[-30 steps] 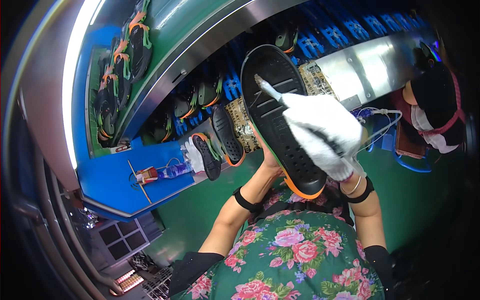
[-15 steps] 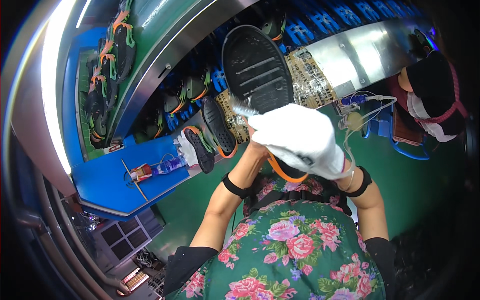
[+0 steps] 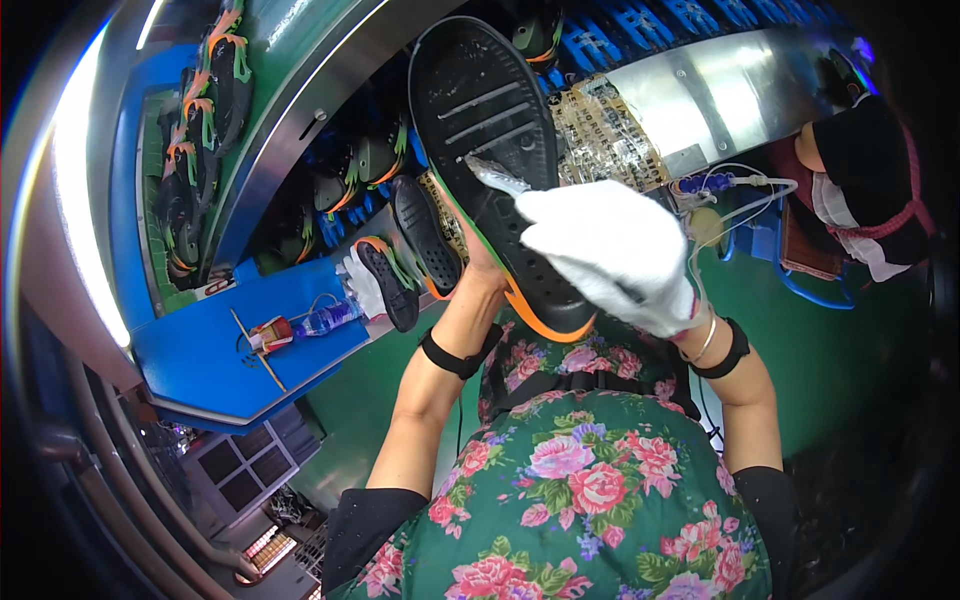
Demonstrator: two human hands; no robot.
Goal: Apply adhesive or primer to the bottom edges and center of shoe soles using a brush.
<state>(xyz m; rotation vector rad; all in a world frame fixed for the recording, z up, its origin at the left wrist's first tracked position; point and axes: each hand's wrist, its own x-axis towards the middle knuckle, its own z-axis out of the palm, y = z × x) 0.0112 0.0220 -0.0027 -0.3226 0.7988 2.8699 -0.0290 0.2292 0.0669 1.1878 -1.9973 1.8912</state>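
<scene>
A black shoe [image 3: 490, 150] with an orange and green edge is held up close to the camera, its black sole facing me. My left hand [image 3: 482, 262] grips it from behind and is mostly hidden by the shoe. My right hand [image 3: 610, 250], in a white glove, presses on the sole. From its fingers a small whitish tool or cloth [image 3: 497, 180] points across the sole.
More black shoes [image 3: 415, 235] lie on a blue bench [image 3: 230, 350] with a small bottle [image 3: 325, 320] and a white glove. Rows of shoes [image 3: 200, 130] ride a conveyor at left. A metal shelf [image 3: 700, 90] crosses above. Another person [image 3: 860, 190] sits at right.
The shoe has been lifted higher and closer, and turned a little. My gloved right hand has slid down across the sole toward the heel end.
</scene>
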